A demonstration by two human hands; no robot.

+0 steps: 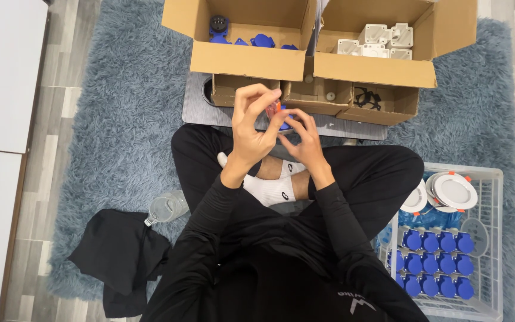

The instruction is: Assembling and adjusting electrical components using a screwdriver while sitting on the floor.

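Two large open brown cardboard boxes (251, 59) (377, 68) standing side by side at top, three small open brown cardboard boxes (229, 89) (314, 98) (382, 104) sitting just below them.

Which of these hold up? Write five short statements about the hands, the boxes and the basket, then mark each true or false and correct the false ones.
1. Both hands meet on one small part. True: the left hand and right hand pinch a small orange and blue part between them.
2. The left cardboard box holds white parts. False: it holds blue parts; the white parts are in the right cardboard box.
3. The white basket holds rows of blue caps. True.
4. A plastic bottle stands upright on the low grey board. False: it lies on the blue rug by the black cloth.
5. The round white lamps lie in the basket. True.
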